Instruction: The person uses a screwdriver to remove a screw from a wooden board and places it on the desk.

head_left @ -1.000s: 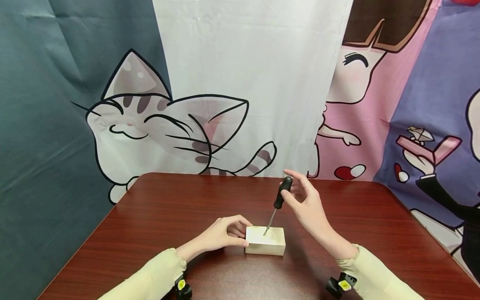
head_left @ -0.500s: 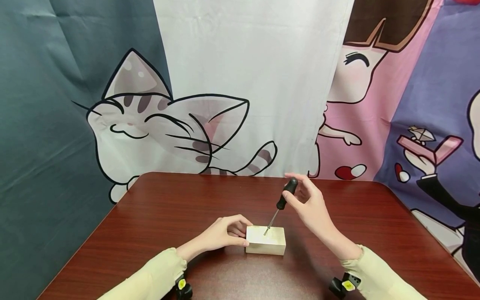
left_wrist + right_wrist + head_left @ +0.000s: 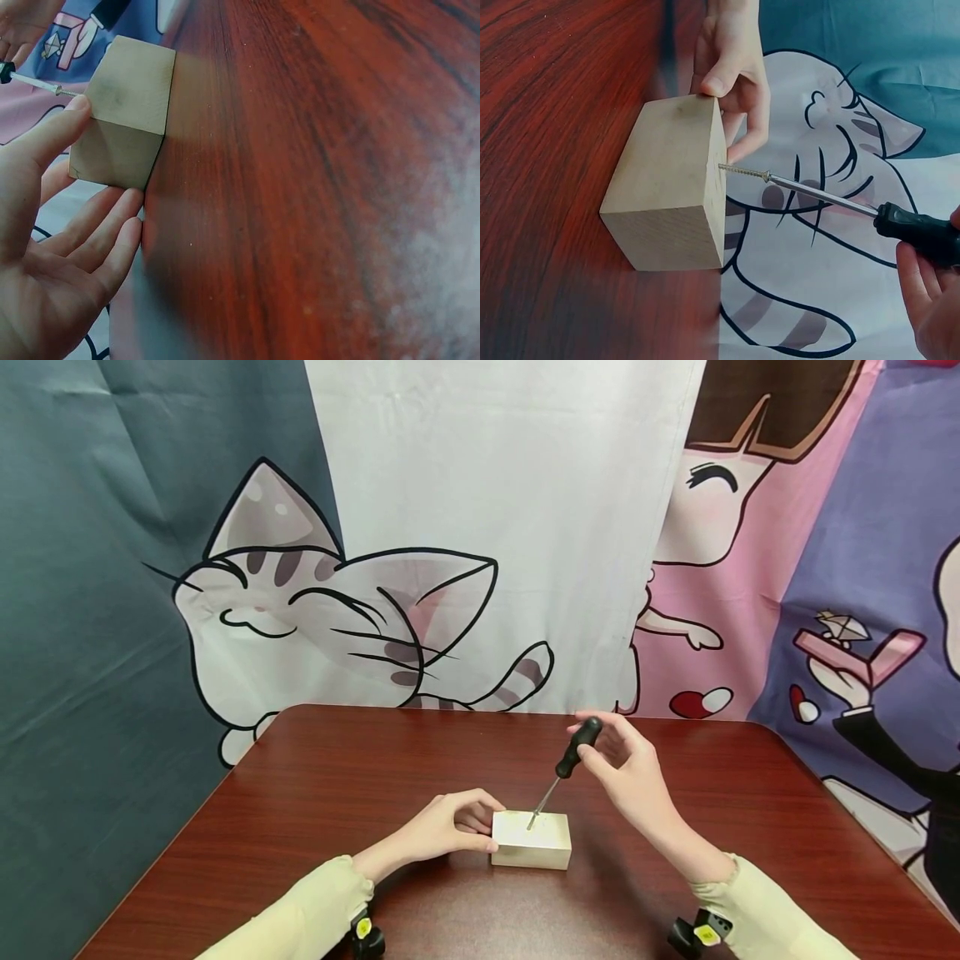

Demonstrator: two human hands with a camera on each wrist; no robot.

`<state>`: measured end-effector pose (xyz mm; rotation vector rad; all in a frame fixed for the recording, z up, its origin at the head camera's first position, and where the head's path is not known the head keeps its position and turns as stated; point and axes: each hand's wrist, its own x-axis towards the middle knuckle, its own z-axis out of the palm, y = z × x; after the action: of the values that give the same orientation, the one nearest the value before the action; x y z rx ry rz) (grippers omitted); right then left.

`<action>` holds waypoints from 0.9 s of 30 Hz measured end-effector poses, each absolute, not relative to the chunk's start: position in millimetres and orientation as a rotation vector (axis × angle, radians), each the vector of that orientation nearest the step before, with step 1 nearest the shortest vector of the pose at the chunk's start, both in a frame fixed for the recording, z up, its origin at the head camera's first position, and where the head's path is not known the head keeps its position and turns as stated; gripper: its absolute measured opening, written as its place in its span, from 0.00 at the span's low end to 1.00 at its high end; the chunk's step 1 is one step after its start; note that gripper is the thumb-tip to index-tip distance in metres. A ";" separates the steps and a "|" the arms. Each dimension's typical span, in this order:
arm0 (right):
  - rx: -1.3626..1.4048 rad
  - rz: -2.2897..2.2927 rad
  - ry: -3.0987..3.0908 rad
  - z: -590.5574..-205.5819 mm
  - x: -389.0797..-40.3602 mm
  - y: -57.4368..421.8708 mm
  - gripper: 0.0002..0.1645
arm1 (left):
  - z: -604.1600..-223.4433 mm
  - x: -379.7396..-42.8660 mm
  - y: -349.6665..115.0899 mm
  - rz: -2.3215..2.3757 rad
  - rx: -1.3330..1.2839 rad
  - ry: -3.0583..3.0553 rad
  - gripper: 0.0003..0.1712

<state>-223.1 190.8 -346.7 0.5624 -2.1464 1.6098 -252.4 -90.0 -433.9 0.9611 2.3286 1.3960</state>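
A pale wooden block (image 3: 531, 853) lies on the table, and my left hand (image 3: 438, 828) holds its left end between thumb and fingers. In the left wrist view the thumb (image 3: 64, 124) presses the block's edge. A screw (image 3: 742, 172) stands partly sunk in the block's upper face, tilted, with its threads showing. The screwdriver's (image 3: 825, 196) tip meets the screw head. My right hand (image 3: 626, 768) holds the black handle (image 3: 579, 747) between thumb and fingers, and the tool leans up to the right. Part of that hand is cut off in the right wrist view.
The dark red wooden table (image 3: 360, 752) reaches back to a printed cloth backdrop (image 3: 510, 485) with cartoon figures. Each sleeve carries a small black wrist camera, the left one (image 3: 367, 937) and the right one (image 3: 693, 935) both low over the table.
My right hand has shifted slightly right and down, and the screwdriver handle leans further right. The screw, the block and my left hand stay in place.
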 end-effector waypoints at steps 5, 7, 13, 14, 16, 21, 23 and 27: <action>0.551 1.618 -2.120 -345.7 -222.6 192.1 0.21 | -434.0 -252.9 -90.0 1.403 0.962 2.323 0.25; 0.544 1.616 -2.114 -345.5 -222.4 193.1 0.21 | -434.3 -253.2 -90.1 1.403 0.963 2.323 0.25; 0.512 1.581 -2.153 -345.3 -220.6 200.0 0.21 | -435.6 -253.7 -90.5 1.401 0.961 2.321 0.25; 0.499 1.561 -2.170 -345.4 -220.0 201.4 0.21 | -435.8 -253.7 -90.5 1.401 0.961 2.321 0.25; 0.467 1.516 -2.201 -345.4 -218.7 203.9 0.21 | -435.9 -253.5 -90.6 1.402 0.960 2.322 0.25; 0.383 1.433 -2.231 -346.1 -215.7 211.0 0.21 | -436.3 -252.8 -90.2 1.400 0.953 2.326 0.25; 0.367 1.434 -2.225 -347.2 -215.0 215.0 0.21 | -436.5 -252.8 -90.1 1.401 0.952 2.327 0.25; 0.349 1.415 -2.235 -352.0 -214.5 227.4 0.22 | -436.7 -252.9 -89.9 1.404 0.951 2.330 0.25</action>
<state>-214.5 227.4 -352.0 0.3493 -2.2350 1.4153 -252.9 -89.9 -436.7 0.9510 2.3304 1.4039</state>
